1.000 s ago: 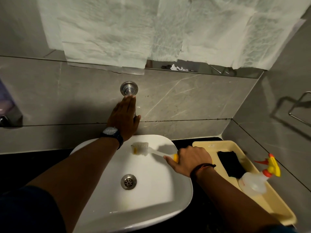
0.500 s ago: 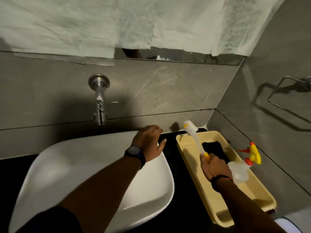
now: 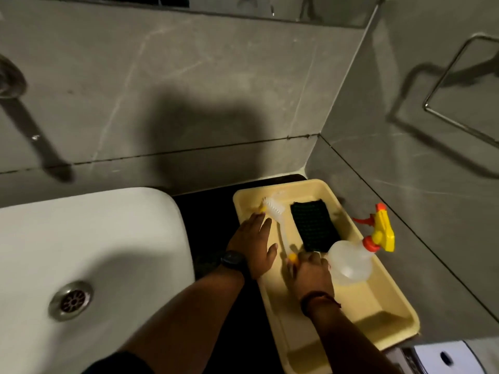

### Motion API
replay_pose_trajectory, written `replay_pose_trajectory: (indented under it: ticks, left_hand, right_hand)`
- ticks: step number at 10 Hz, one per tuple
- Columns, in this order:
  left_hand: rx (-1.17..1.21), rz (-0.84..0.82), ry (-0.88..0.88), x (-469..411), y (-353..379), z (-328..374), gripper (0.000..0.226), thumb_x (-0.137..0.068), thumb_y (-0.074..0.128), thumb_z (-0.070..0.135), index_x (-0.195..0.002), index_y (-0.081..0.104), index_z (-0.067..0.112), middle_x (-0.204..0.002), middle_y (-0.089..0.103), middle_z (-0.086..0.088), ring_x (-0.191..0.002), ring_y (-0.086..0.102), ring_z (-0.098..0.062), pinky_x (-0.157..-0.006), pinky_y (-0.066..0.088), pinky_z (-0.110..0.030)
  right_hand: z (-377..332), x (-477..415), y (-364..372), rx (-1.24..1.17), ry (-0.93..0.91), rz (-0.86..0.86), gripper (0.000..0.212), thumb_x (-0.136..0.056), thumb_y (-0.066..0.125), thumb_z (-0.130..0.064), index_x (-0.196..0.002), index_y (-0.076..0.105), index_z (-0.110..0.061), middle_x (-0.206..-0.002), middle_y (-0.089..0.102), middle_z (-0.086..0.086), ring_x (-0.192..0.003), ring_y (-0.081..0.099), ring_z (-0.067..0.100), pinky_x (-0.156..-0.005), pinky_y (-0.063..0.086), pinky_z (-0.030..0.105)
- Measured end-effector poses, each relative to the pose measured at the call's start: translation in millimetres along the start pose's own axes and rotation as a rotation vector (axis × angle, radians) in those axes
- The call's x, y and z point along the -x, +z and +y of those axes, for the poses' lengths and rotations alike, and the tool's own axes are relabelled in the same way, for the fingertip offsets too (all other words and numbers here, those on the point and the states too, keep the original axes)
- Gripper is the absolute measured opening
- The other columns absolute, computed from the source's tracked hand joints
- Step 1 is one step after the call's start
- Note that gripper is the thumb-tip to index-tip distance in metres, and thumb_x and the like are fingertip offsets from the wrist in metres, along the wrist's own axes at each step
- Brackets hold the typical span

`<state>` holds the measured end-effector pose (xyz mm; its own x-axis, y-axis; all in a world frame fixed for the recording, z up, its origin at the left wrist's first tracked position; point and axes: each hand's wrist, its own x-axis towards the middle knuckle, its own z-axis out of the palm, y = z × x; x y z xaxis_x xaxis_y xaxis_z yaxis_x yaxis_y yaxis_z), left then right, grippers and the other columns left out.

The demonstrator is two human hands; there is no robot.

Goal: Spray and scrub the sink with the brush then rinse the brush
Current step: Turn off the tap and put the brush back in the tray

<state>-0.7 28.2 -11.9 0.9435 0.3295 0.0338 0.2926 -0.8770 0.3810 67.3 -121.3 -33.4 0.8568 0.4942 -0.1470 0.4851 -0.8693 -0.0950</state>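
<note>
The white brush (image 3: 278,220) with yellow trim lies low in the cream tray (image 3: 378,300), bristle head toward the wall. My right hand (image 3: 310,271) is closed around its handle end. My left hand (image 3: 256,244), wearing a dark watch, rests flat on the tray's left rim with fingers spread, beside the brush head. The white sink (image 3: 113,238) with its metal drain (image 3: 71,300) is at the left. A clear spray bottle (image 3: 351,260) with a yellow and orange trigger lies in the tray on the right.
A dark green scrub pad (image 3: 313,225) lies in the tray between brush and bottle. The tray sits on a black counter (image 3: 205,201) in the wall corner. A metal towel ring (image 3: 459,85) hangs on the right wall. The tap base (image 3: 8,79) is at far left.
My right hand carried the brush from over the sink to the tray and lowered it in. My left hand left the tap and moved to the tray's rim. The view swung right.
</note>
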Motion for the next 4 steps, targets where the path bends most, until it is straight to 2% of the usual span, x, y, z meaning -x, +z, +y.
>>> replay_pose_trajectory:
  ticks: [1, 2, 3, 4]
  left_hand:
    - [-0.043, -0.074, -0.001, -2.3, 24.3, 0.0, 0.067, -0.091, 0.037, 0.040, -0.147, 0.015, 0.010, -0.159, 0.012, -0.013, -0.147, 0.007, -0.029, -0.120, 0.008, -0.041]
    - [-0.052, -0.064, -0.013, -3.7, 30.0, 1.4, 0.066, -0.092, 0.035, 0.042, -0.147, 0.014, 0.011, -0.159, 0.012, -0.012, -0.147, 0.006, -0.028, -0.120, 0.007, -0.041]
    - [-0.022, -0.073, -0.024, -5.3, 16.8, 3.5, 0.070, -0.091, 0.036, 0.048, -0.147, 0.014, 0.014, -0.160, 0.011, -0.011, -0.147, 0.005, -0.028, -0.119, 0.012, -0.042]
    - [0.004, -0.019, -0.022, -7.5, -6.4, 0.7, 0.072, -0.090, 0.037, 0.052, -0.147, 0.014, 0.015, -0.159, 0.014, -0.011, -0.147, 0.009, -0.029, -0.118, 0.016, -0.042]
  right_hand:
    - [5.2, -1.5, 19.1, 0.029, -0.056, -0.011, 0.055, -0.097, 0.030, -0.048, -0.136, 0.040, -0.011, -0.137, 0.045, 0.020, -0.118, 0.044, 0.035, -0.097, 0.039, 0.039]
    - [7.2, -0.4, 27.0, 0.031, -0.093, -0.041, 0.058, -0.096, 0.029, -0.050, -0.139, 0.035, -0.012, -0.139, 0.044, 0.019, -0.120, 0.043, 0.034, -0.097, 0.039, 0.039]
    - [2.8, 2.7, 18.8, 0.042, -0.084, -0.027, 0.067, -0.090, 0.035, -0.058, -0.139, 0.034, -0.012, -0.134, 0.048, 0.016, -0.117, 0.046, 0.032, -0.092, 0.042, 0.039]
    - [-0.4, -2.0, -5.5, -0.025, -0.038, 0.099, 0.066, -0.088, 0.043, -0.056, -0.135, 0.039, -0.009, -0.127, 0.052, 0.017, -0.112, 0.048, 0.032, -0.090, 0.043, 0.040]
